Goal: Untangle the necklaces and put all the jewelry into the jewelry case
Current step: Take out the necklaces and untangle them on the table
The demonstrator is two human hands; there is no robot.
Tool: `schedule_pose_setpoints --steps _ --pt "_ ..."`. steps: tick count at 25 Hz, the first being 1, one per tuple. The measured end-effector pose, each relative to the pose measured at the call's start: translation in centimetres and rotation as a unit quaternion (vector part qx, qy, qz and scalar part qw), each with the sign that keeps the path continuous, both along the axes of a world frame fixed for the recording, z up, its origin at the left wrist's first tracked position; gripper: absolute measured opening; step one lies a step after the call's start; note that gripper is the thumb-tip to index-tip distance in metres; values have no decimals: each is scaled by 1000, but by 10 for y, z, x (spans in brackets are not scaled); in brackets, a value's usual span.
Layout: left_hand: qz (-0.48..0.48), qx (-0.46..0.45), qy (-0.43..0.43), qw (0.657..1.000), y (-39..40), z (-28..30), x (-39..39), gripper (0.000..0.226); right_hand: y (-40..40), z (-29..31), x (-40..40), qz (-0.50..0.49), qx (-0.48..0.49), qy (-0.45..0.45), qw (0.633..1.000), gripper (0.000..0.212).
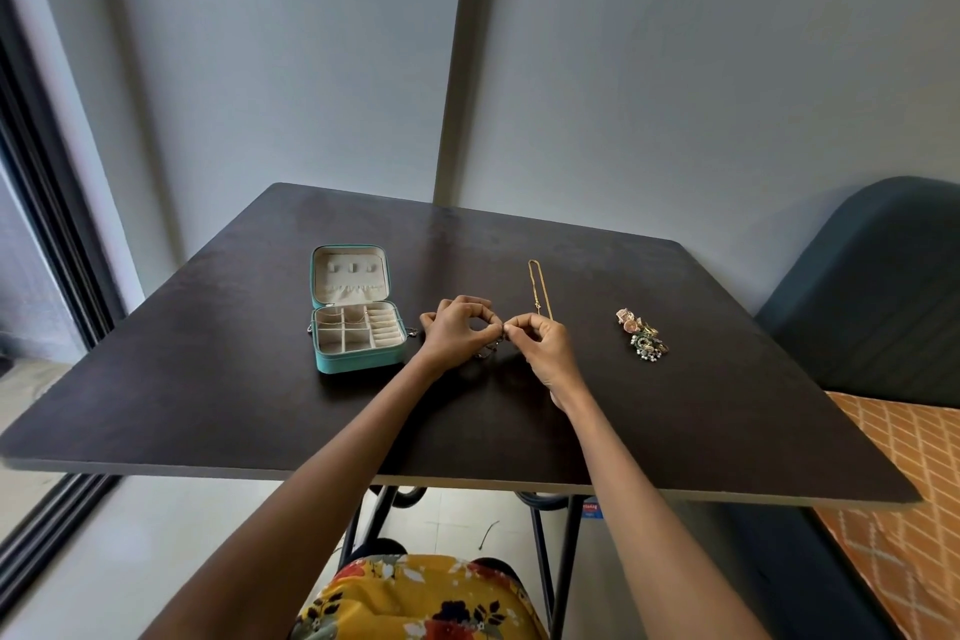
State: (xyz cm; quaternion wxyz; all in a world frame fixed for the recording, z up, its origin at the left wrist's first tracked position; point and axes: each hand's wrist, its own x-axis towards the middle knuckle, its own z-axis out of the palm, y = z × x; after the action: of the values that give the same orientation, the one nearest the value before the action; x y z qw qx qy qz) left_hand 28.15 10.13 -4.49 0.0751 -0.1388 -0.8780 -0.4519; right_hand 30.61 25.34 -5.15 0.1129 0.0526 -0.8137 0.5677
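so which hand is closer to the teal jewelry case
Left. The left hand sits just right of the open jewelry case, almost beside its edge. The right hand is farther right, beyond the left hand, nearer the gold chain.

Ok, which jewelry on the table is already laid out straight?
The gold chain, stretched out just beyond the right hand. The earring pile is clumped; the hands pinch the tangled one.

It looked like a home, likely a bedroom. A dark worktop stood against plain grey walls, and at 4 o'clock lay a bed with an orange patterned cover and a blue padded headboard. A dark-framed sliding door ran along 9 o'clock.
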Motion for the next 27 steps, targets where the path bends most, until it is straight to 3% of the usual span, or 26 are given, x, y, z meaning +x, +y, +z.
schedule_pose_setpoints --steps 13,18,22,27 --pt "20 -81 8 996 3 -2 -3 20 -6 8 8 -21 91 43 995 9" --pt "23 -96 14 995 3 -2 -2 18 -3 3 5 -63 57 39 996 6" --pt "13 -119 6 993 3 -2 -3 24 -4 1 6 -72 124 93 985 2" --pt "12 -128 -8 992 3 1 -2 26 -1 6 10 -62 178 86 978 5"
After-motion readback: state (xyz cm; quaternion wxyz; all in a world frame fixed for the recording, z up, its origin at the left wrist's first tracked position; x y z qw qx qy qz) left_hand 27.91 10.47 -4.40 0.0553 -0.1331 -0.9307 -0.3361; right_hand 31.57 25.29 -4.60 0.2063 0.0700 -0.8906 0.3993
